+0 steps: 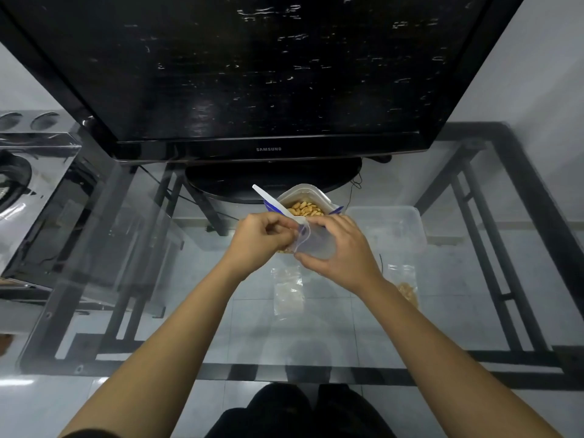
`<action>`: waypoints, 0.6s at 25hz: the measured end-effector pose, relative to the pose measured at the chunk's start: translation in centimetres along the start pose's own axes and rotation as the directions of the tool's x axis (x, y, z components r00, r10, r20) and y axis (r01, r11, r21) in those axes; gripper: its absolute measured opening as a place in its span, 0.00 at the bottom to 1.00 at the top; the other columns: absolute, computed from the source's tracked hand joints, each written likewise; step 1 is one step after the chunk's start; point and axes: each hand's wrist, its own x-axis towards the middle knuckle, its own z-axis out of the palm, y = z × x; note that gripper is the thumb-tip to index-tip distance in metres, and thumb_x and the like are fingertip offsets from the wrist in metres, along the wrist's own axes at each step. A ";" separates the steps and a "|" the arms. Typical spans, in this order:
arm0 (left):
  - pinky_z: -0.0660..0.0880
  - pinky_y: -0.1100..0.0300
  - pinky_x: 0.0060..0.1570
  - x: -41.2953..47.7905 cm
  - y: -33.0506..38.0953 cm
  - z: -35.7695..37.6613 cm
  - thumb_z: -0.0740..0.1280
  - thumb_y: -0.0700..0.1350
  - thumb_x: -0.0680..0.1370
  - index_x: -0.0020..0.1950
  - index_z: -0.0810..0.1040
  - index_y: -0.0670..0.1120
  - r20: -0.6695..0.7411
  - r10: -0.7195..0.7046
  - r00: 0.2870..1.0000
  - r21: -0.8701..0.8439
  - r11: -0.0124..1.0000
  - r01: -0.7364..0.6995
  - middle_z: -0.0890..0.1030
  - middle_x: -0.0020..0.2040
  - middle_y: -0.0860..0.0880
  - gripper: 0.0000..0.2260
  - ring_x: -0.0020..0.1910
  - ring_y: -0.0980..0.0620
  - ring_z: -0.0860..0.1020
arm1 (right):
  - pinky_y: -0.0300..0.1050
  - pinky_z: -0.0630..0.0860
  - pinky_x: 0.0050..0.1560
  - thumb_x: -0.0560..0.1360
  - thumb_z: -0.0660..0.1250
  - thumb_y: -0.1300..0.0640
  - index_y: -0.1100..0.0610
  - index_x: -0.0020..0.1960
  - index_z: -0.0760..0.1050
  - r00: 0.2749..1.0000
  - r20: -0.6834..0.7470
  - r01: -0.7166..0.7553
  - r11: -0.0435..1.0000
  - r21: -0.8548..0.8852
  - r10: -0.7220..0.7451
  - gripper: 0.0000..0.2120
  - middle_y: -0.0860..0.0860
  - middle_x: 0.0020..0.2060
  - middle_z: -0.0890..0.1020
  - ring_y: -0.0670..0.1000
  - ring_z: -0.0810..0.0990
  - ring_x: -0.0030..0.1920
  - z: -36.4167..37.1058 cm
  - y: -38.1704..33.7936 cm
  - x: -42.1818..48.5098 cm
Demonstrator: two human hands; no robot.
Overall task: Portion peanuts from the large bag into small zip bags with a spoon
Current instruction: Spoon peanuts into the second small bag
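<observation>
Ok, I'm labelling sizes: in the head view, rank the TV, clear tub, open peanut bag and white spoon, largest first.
1. TV
2. clear tub
3. peanut bag, partly hidden, so its rank against the tub is unsure
4. white spoon

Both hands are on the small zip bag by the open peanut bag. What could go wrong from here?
1. The left hand and right hand work the small zip bag close to the open large bag; a bump might tip it and spill peanuts onto the glass table.
2. The spoon leans out of the large bag and may get knocked loose.
</observation>
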 end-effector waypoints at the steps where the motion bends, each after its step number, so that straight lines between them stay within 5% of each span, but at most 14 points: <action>1: 0.77 0.62 0.38 0.2 -0.1 0.0 0.70 0.37 0.72 0.47 0.81 0.45 0.012 -0.005 1.000 -0.011 1.000 0.005 0.81 0.31 0.49 0.06 0.32 0.56 0.79 | 0.28 0.64 0.52 0.64 0.70 0.41 0.54 0.57 0.75 1.000 -0.014 -0.009 0.999 0.037 0.009 0.26 0.45 0.50 0.79 0.43 0.72 0.51 0.1 0.0 0.0; 4: 0.77 0.61 0.36 0.5 -0.3 0.3 0.70 0.45 0.73 0.50 0.75 0.45 -0.145 0.009 0.989 -0.035 0.999 -0.014 0.80 0.35 0.48 0.09 0.34 0.53 0.80 | 0.30 0.68 0.50 0.64 0.72 0.43 0.54 0.56 0.75 0.996 -0.040 -0.074 0.990 0.123 0.080 0.25 0.42 0.50 0.77 0.42 0.73 0.50 0.4 0.6 0.2; 7: 0.77 0.59 0.41 2.2 -1.3 -0.1 0.70 0.55 0.72 0.52 0.70 0.46 -0.496 -0.193 0.847 -0.190 0.976 0.111 0.76 0.37 0.51 0.17 0.38 0.52 0.78 | 0.31 0.72 0.48 0.63 0.77 0.50 0.54 0.57 0.75 0.978 -0.082 -0.168 0.959 0.228 0.190 0.24 0.46 0.50 0.79 0.42 0.76 0.50 0.3 1.6 0.2; 9: 0.76 0.55 0.47 4.0 -1.8 -0.6 0.68 0.57 0.72 0.56 0.72 0.46 -0.420 -0.287 0.861 -0.219 0.953 0.211 0.75 0.39 0.53 0.20 0.43 0.52 0.77 | 0.28 0.72 0.47 0.64 0.77 0.52 0.54 0.57 0.74 0.959 -0.071 -0.243 0.921 0.304 0.276 0.24 0.45 0.50 0.79 0.39 0.77 0.50 0.2 2.2 0.5; 12: 0.72 0.58 0.42 5.6 -1.4 -0.6 0.67 0.51 0.75 0.49 0.77 0.42 -0.336 -0.162 0.928 -0.086 0.986 0.141 0.74 0.35 0.53 0.12 0.38 0.55 0.73 | 0.33 0.74 0.51 0.65 0.76 0.50 0.53 0.59 0.74 0.936 0.012 -0.335 0.879 0.339 0.352 0.24 0.46 0.54 0.80 0.40 0.77 0.52 0.0 3.1 1.0; 15: 0.67 0.71 0.32 5.0 0.1 -1.0 0.66 0.44 0.76 0.41 0.75 0.42 -0.378 0.149 0.914 0.193 0.978 -0.080 0.74 0.31 0.53 0.06 0.30 0.60 0.72 | 0.31 0.73 0.52 0.65 0.76 0.49 0.51 0.58 0.74 0.941 0.041 -0.331 0.885 0.326 0.337 0.25 0.45 0.54 0.80 0.40 0.78 0.53 -0.3 3.6 1.4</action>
